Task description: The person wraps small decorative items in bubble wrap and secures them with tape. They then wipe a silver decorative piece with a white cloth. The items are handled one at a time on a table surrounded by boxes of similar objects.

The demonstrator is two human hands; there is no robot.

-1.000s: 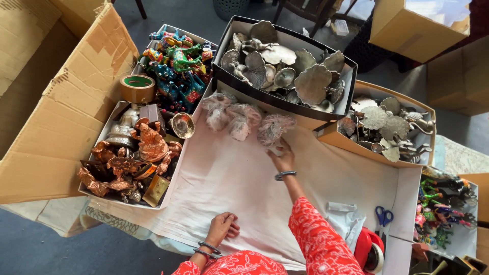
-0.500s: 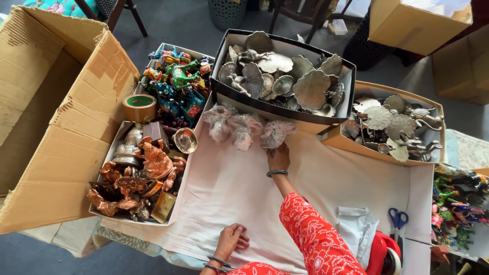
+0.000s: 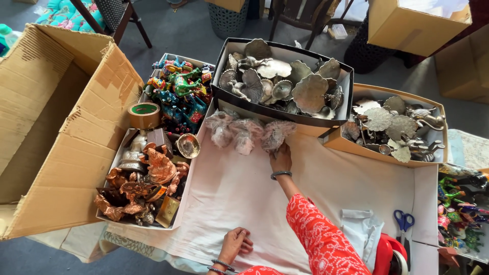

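Red white-patterned sleeve [image 3: 321, 239], blue-handled scissors [image 3: 403, 222], white cloth [image 3: 239, 193].

White sheet [image 3: 239, 198] — wrapped bundles [image 3: 244, 135], scissors [image 3: 403, 224].

The right hand's [image 3: 281, 155] fingertips are hidden in the wrapped bundle [image 3: 277, 133] just in front of the black tray [image 3: 222, 66], so its grip cannot be told. The small silver pieces deep in that tray overlap too tightly to tell apart. Right of the tray, the coloured figurines [image 3: 461, 214] are cut off by the picture's edge.
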